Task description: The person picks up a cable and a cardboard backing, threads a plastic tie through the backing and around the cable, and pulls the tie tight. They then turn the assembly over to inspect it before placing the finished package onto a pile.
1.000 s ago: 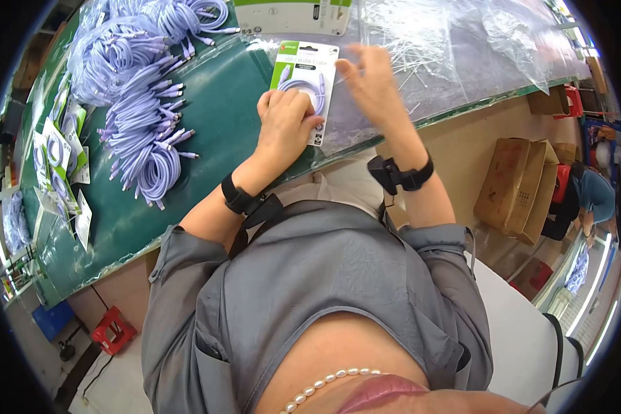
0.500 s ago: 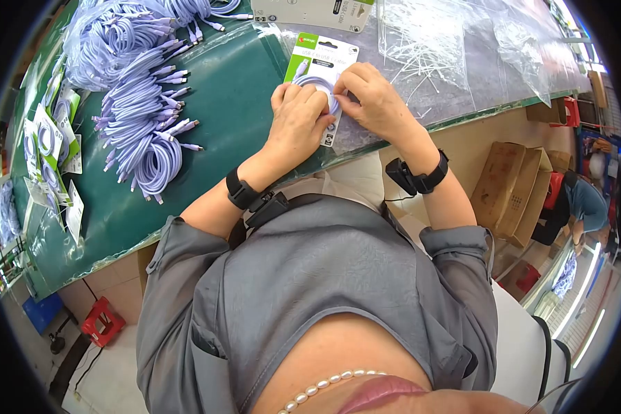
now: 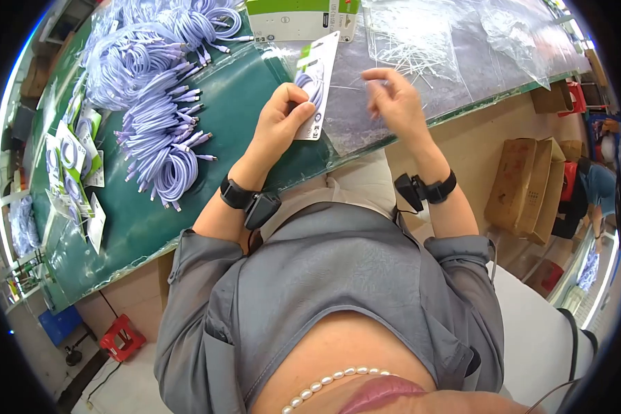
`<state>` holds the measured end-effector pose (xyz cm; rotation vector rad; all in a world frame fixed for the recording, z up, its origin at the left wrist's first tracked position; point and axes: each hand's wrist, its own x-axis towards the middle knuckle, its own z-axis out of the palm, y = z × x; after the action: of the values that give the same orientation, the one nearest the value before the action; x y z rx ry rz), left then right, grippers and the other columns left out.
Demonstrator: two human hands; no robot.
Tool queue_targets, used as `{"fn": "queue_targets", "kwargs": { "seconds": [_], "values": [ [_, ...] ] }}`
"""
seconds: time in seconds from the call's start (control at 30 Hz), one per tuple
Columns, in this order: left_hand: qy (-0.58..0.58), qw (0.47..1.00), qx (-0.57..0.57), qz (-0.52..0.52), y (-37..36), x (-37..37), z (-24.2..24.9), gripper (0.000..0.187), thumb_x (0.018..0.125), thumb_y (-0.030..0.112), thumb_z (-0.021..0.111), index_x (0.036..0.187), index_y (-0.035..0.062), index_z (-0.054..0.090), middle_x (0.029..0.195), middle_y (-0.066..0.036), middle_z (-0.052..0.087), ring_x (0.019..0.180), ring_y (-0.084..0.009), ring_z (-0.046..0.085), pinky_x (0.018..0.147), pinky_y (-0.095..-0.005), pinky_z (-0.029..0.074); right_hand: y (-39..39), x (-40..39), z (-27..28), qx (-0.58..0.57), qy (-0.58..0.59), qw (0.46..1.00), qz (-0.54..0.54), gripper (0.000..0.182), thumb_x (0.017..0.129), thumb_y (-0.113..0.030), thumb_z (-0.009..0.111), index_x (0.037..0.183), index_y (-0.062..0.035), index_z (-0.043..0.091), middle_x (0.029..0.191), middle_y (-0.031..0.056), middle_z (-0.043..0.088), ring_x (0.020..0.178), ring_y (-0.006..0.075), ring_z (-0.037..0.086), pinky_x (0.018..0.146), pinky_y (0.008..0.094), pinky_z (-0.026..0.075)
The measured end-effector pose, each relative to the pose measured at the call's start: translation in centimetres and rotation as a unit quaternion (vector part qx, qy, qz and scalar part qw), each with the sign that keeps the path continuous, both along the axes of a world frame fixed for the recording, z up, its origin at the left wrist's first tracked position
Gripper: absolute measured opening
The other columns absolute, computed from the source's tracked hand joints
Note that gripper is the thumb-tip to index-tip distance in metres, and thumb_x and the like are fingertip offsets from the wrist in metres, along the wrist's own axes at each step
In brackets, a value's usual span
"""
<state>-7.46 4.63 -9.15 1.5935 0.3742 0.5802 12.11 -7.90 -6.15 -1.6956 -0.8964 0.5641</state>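
My left hand [image 3: 281,119] pinches the lower left edge of a white and green packaging card [image 3: 329,62], which is tilted up off the table. A coiled lilac cable [image 3: 313,84] lies against the card's face. My right hand [image 3: 395,103] is raised to the right of the card, apart from it, with its fingers partly spread and slightly blurred; nothing shows between them. Beyond the card lies a stack of similar green and white cards [image 3: 303,21]. Thin white ties [image 3: 414,48] lie on clear plastic to the upper right.
Bundles of lilac cables [image 3: 160,117] lie on the green tabletop [image 3: 234,96] at left, with finished carded cables [image 3: 72,155] farther left. Clear plastic bags [image 3: 514,41] are at the right. Below are cardboard boxes [image 3: 521,186], a red stool [image 3: 123,338] and another person [image 3: 598,186].
My right hand has let go of the cable and moved right, away from the card. My left hand has tilted the card up off the table. The view has shifted slightly.
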Motion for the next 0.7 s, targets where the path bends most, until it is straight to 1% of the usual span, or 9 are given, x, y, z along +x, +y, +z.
{"fn": "queue_targets", "kwargs": {
  "seconds": [0.03,0.1,0.2,0.33,0.43,0.47,0.57,0.63,0.7],
  "values": [
    [-0.032,0.989,-0.144,-0.027,0.1,-0.1,0.5,0.009,0.090,0.010,0.059,0.090,0.0052,0.052,0.089,0.000,0.051,0.080,-0.0102,0.048,0.083,-0.0250,0.037,-0.1,-1.2,0.7,-0.005,0.040,0.999,0.031,0.010,0.090,-0.008,0.058,0.097,-0.0009,0.060,0.069,0.0031,0.059,0.061,0.0100,0.056,0.055,0.0245,0.047],
    [-0.060,0.984,-0.160,-0.045,-0.3,0.2,0.3,0.008,0.092,0.011,0.057,0.090,0.0052,0.051,0.090,0.000,0.051,0.081,-0.0087,0.046,0.081,-0.0229,0.037,0.1,-3.1,2.0,-0.013,0.118,0.989,0.093,0.011,0.092,-0.008,0.055,0.096,-0.0005,0.061,0.063,0.0014,0.057,0.054,0.0061,0.053,0.050,0.0221,0.045],
    [-0.119,0.969,-0.206,-0.073,-0.5,0.5,-0.5,0.009,0.095,0.012,0.054,0.091,0.0050,0.051,0.091,0.000,0.049,0.082,-0.0058,0.044,0.077,-0.0187,0.037,0.7,-3.0,2.2,-0.058,0.071,0.987,0.130,0.011,0.091,-0.008,0.054,0.094,-0.0006,0.061,0.064,0.0020,0.058,0.056,0.0064,0.054,0.051,0.0228,0.045],
    [-0.090,0.975,-0.190,-0.075,-0.3,0.4,-0.2,0.019,0.094,0.017,0.056,0.107,0.0032,0.051,0.102,-0.004,0.052,0.093,-0.0095,0.050,0.085,-0.0222,0.039,0.6,-2.7,1.6,-0.045,-0.035,0.988,0.142,0.010,0.091,-0.008,0.054,0.094,-0.0005,0.061,0.065,0.0029,0.058,0.058,0.0072,0.054,0.053,0.0244,0.044],
    [-0.039,0.973,-0.226,0.002,-1.0,0.9,0.7,0.051,0.090,0.028,0.062,0.129,0.0026,0.040,0.117,-0.008,0.051,0.110,-0.0168,0.051,0.095,-0.0294,0.041,0.5,-3.2,1.2,0.005,-0.076,0.988,0.136,0.009,0.090,-0.008,0.055,0.093,-0.0005,0.060,0.066,0.0039,0.058,0.058,0.0090,0.053,0.054,0.0259,0.044],
    [-0.042,0.974,-0.224,0.008,-0.9,0.8,1.4,0.051,0.090,0.028,0.062,0.129,0.0026,0.040,0.117,-0.008,0.051,0.110,-0.0168,0.051,0.095,-0.0294,0.041,0.5,-3.6,1.0,0.038,-0.071,0.988,0.130,0.008,0.090,-0.008,0.056,0.092,-0.0006,0.059,0.067,0.0047,0.058,0.058,0.0106,0.053,0.055,0.0269,0.044],
    [-0.017,0.911,-0.370,-0.181,-0.8,0.7,3.5,0.082,0.082,0.039,0.070,0.141,0.0033,0.026,0.129,-0.011,0.047,0.121,-0.0241,0.048,0.100,-0.0375,0.041,0.6,-4.7,1.3,0.108,-0.104,0.981,0.122,0.007,0.089,-0.007,0.056,0.091,-0.0008,0.058,0.069,0.0065,0.058,0.059,0.0139,0.053,0.056,0.0282,0.044],
    [-0.005,0.913,-0.363,-0.187,-1.6,0.2,4.3,0.084,0.080,0.041,0.071,0.141,0.0033,0.027,0.128,-0.012,0.047,0.120,-0.0250,0.049,0.099,-0.0386,0.042,0.6,-5.5,1.7,0.179,-0.180,0.960,0.117,0.005,0.089,-0.006,0.057,0.089,-0.0010,0.057,0.072,0.0087,0.057,0.060,0.0171,0.053,0.057,0.0291,0.044],
    [0.015,0.914,-0.353,-0.200,-2.6,-0.4,4.8,0.088,0.076,0.044,0.074,0.139,0.0032,0.030,0.126,-0.012,0.048,0.118,-0.0268,0.050,0.097,-0.0407,0.045,0.1,-5.5,2.6,0.172,-0.162,0.963,0.132,0.005,0.089,-0.006,0.057,0.089,-0.0010,0.057,0.073,0.0100,0.057,0.061,0.0190,0.053,0.058,0.0299,0.044]
  ]
}}
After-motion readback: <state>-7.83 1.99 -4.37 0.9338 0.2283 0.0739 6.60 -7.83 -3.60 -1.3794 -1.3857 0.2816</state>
